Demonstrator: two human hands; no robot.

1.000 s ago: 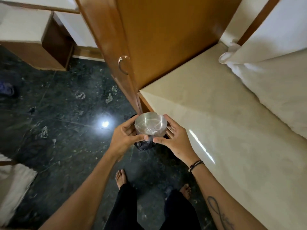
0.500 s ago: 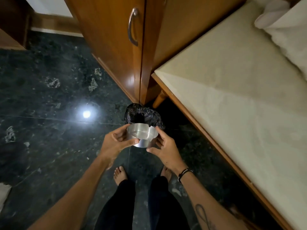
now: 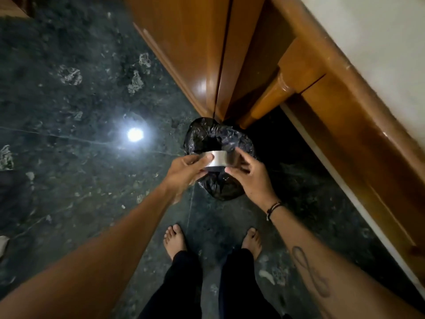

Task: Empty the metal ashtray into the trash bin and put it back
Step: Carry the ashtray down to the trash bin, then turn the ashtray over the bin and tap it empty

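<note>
A small round metal ashtray is held between both hands, tipped away from me so that only its shiny side wall shows. My left hand grips its left side and my right hand grips its right side. Directly under and behind it stands the trash bin, lined with a crumpled black plastic bag, its dark mouth just beyond the ashtray. The inside of the ashtray is hidden.
The bin stands on a dark green marble floor at the corner of a wooden cabinet. A wooden bed frame with a pale mattress runs along the right. My bare feet are just behind the bin.
The view has dropped and closed in on the bin. The ashtray went from upright, with its inside showing, to tipped forward over the bin's mouth, still gripped by both hands.
</note>
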